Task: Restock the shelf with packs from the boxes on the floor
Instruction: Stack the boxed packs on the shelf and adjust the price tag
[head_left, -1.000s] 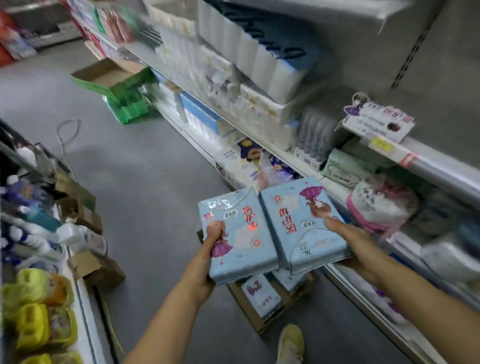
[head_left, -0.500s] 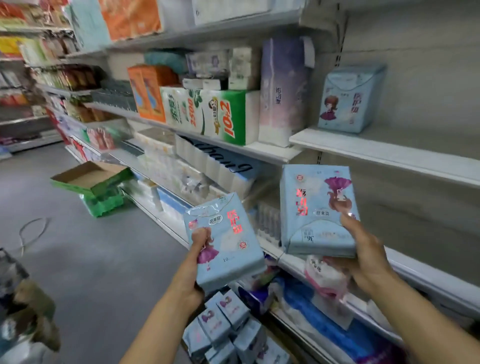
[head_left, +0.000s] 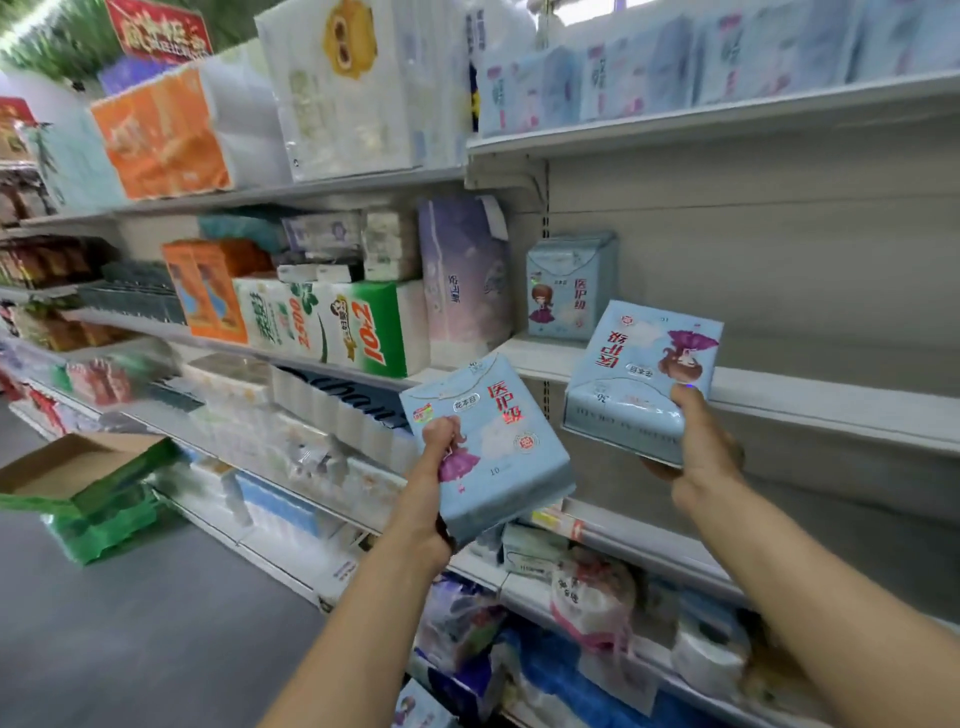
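Note:
My left hand (head_left: 434, 499) grips a light blue pack (head_left: 493, 441) with a purple cartoon girl, held upright below the middle shelf. My right hand (head_left: 698, 457) holds a second, matching pack (head_left: 636, 374) upside down, just in front of the white shelf board (head_left: 810, 400). One identical pack (head_left: 569, 286) stands upright on that shelf at its left end, against the back panel. A pack at the bottom edge (head_left: 415, 709) shows where the floor box lies, mostly out of view.
The shelf to the right of the standing pack is bare. Tissue bundles (head_left: 332, 322) and a lilac pack (head_left: 465, 275) fill the bay to the left. More blue packs line the top shelf (head_left: 675, 73). An open green carton (head_left: 83, 483) sits on the grey floor.
Both hands lifted the two packs from above the floor box up to the middle shelf. The right pack has moved closer to the shelf edge. My view tilted upward.

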